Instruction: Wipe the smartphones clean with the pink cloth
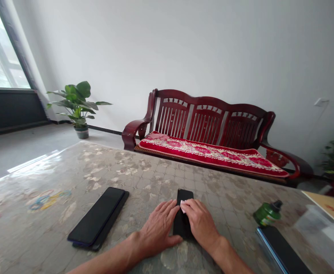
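A black phone (184, 198) lies face up on the patterned table (144, 179), right in front of me. My left hand (157, 228) rests flat on the phone's left side, fingers stretched out and thumb along its near edge. My right hand (200, 222) lies over the phone's right side, its fingers closed on a small white wipe (183, 207) pressed against the screen. Most of the phone's lower half is hidden under both hands.
Two stacked black phones (98, 217) lie to the left, another phone (282, 252) at the near right beside a small green bottle (267, 214). Coloured rubber bands (47, 199) sit far left. A red wooden bench (209, 140) and a potted plant (78, 104) stand beyond the table.
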Demonstrator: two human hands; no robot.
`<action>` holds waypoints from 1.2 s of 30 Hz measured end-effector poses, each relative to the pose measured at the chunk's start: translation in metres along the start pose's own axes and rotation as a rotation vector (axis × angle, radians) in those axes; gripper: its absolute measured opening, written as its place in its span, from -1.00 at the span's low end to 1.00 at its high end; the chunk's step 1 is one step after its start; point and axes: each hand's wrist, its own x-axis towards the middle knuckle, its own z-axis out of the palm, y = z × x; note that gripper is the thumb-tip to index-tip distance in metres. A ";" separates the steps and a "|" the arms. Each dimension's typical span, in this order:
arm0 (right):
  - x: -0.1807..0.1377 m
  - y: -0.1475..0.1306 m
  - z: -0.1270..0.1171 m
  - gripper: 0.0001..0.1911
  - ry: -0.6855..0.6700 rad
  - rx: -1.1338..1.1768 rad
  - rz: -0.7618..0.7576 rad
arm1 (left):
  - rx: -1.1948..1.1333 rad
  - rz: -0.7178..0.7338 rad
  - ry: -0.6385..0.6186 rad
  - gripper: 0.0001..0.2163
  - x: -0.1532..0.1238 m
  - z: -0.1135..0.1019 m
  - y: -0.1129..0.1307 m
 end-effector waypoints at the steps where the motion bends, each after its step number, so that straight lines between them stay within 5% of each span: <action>1: -0.001 0.000 0.000 -0.74 -0.006 -0.004 -0.005 | 0.003 -0.007 -0.008 -0.27 0.000 0.000 0.000; 10: 0.039 0.024 0.010 -0.66 -0.052 -0.058 0.121 | -0.006 -0.051 -0.036 -0.28 0.005 0.002 -0.004; 18: 0.006 0.005 0.000 -0.67 -0.060 -0.003 0.041 | -0.015 -0.038 -0.009 -0.29 0.005 0.005 -0.005; 28: 0.037 0.026 0.012 -0.68 -0.047 -0.101 0.127 | 0.021 -0.058 -0.084 -0.29 0.006 -0.008 0.002; 36: 0.001 0.008 -0.001 -0.64 -0.031 0.010 0.039 | 0.029 -0.037 -0.052 -0.29 0.004 -0.003 -0.001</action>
